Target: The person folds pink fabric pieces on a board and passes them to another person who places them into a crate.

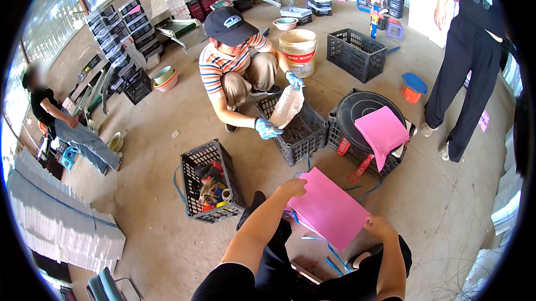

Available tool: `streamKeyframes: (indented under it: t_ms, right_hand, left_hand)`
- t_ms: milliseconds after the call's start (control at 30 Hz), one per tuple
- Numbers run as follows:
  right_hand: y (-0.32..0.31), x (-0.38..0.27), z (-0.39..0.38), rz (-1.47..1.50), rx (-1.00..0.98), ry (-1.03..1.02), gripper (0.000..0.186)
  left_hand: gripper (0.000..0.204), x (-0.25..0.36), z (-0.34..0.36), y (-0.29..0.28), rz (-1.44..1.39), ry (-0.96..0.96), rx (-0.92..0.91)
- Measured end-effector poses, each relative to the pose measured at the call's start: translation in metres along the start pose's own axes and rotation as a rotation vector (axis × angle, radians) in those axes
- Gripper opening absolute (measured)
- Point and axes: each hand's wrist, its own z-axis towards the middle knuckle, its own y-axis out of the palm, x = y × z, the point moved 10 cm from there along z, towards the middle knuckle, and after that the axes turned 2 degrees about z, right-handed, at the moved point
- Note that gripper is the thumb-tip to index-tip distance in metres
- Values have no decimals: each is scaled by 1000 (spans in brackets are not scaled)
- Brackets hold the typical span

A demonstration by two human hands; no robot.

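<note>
A stack of pink sheets (329, 209) lies flat in front of me, held at two edges. My left hand (294, 188) is closed on its far left corner, with the fingers partly hidden by the hand itself. On the right corner, my right hand (378, 225) pinches the sheets between thumb and fingers. Loose blue straps (335, 256) lie around and below the stack. Just beyond, more pink sheets (382, 131) rest on a round black lid (357, 106) that sits on a black crate (335, 128).
A squatting co-worker in blue gloves (268, 128) holds a whitish piece (288, 106) over a black crate (298, 147). Left of me stands a crate (191, 203) of odds and ends. A person in black trousers (463, 83) stands right; another (61, 117) stands far left.
</note>
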Motion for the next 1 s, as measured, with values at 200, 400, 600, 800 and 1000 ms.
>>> streamKeyframes:
  t_ms: [200, 400, 600, 800, 1000]
  right_hand:
    - [20, -9, 9, 11, -7, -110, 40]
    - [10, 1, -3, 49, 38, -108, 36]
    - [22, -3, 2, 14, 65, -129, 31]
    - [19, -20, 15, 51, 8, -150, 34]
    - [29, 31, 18, 33, -41, -114, 38]
  left_hand:
    - [41, -27, -19, 8, -43, 82, 130]
    - [32, 18, -32, -26, -130, -52, 184]
    - [34, -21, 4, 17, -2, 3, 96]
    - [42, -24, -13, 2, 12, -13, 89]
    - [43, 34, -9, -8, 23, 68, 59]
